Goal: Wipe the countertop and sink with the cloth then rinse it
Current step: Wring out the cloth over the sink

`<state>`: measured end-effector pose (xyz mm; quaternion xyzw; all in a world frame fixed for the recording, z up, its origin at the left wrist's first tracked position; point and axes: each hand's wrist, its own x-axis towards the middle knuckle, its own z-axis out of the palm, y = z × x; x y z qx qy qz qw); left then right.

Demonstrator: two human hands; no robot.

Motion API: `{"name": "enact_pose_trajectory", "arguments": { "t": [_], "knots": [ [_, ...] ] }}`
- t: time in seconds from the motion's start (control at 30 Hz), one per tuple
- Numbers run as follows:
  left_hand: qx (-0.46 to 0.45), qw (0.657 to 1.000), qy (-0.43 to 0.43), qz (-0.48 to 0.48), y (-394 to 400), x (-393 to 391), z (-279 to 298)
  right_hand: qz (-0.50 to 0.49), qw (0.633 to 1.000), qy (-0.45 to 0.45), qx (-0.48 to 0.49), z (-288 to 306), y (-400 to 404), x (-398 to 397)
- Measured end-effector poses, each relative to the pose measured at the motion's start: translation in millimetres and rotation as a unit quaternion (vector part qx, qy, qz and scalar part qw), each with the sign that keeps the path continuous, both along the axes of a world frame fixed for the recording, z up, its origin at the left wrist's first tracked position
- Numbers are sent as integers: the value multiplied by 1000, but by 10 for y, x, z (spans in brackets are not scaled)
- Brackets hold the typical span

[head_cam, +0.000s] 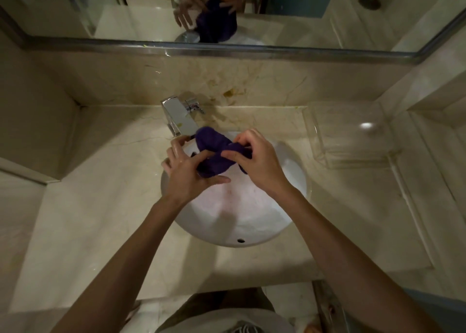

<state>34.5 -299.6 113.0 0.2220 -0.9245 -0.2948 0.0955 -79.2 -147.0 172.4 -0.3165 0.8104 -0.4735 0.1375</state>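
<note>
The cloth (214, 153) sat bunched, its middle covered by the right hand (254, 166) and left hand (187, 173). The faucet (180, 117) spout's mouth hid behind the cloth, so any water stayed unclear. The mirror (302, 17) was cropped at the top edge.

Chrome faucet (179, 117) stands beyond the hands, slightly left. Clear plastic tray (349, 133) lies on the marble to the right of the hands. Framed mirror (302, 12) spans the wall beyond. Brownish stain (230, 93) marks the backsplash.
</note>
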Motion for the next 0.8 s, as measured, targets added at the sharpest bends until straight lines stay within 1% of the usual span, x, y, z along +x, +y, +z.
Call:
{"name": "enact_pose_trajectory", "arguments": {
  "t": [0.07, 0.13, 0.17, 0.23, 0.27, 0.33, 0.37, 0.43, 0.5, 0.53, 0.57, 0.67, 0.73, 0.8],
  "knots": [
    [66, 996, 47, -36, -38, -40, -27, -18, 999, -25, -24, 28, -6, -10],
    [79, 991, 69, -86, -9, -129, -17, -24, 999, -37, -11, 60, 6, -13],
    [97, 987, 62, -116, 1, -175, -7, -37, 999, -35, 6, 83, 34, -25],
    [183, 969, 21, -164, 8, -232, 36, -63, 997, -20, 28, 155, 163, -113],
    [209, 961, 1, -180, -9, -246, 51, -61, 997, -7, 41, 202, 258, -179],
    [221, 952, -25, -210, -27, -273, 103, -8, 994, 7, 106, 283, 456, -317],
    [211, 950, -36, -228, -29, -297, 159, 33, 988, 3, 148, 304, 537, -361],
    [154, 943, -69, -288, -32, -374, 259, 116, 967, 7, 228, 293, 650, -388],
    [56, 928, -105, -352, -9, -469, 338, 182, 932, 62, 308, 204, 726, -365],
    [8, 919, -115, -377, 11, -519, 357, 201, 916, 98, 333, 173, 754, -345],
    [-22, 913, -122, -390, 35, -566, 374, 210, 907, 122, 344, 152, 790, -326],
    [-58, 909, -141, -387, 96, -674, 419, 196, 913, 133, 332, 109, 895, -299],
    [-50, 909, -145, -388, 142, -732, 436, 183, 922, 90, 329, 110, 999, -317],
    [-9, 907, -161, -388, 219, -786, 483, 168, 927, 20, 334, 136, 1154, -356]
  ]
}}
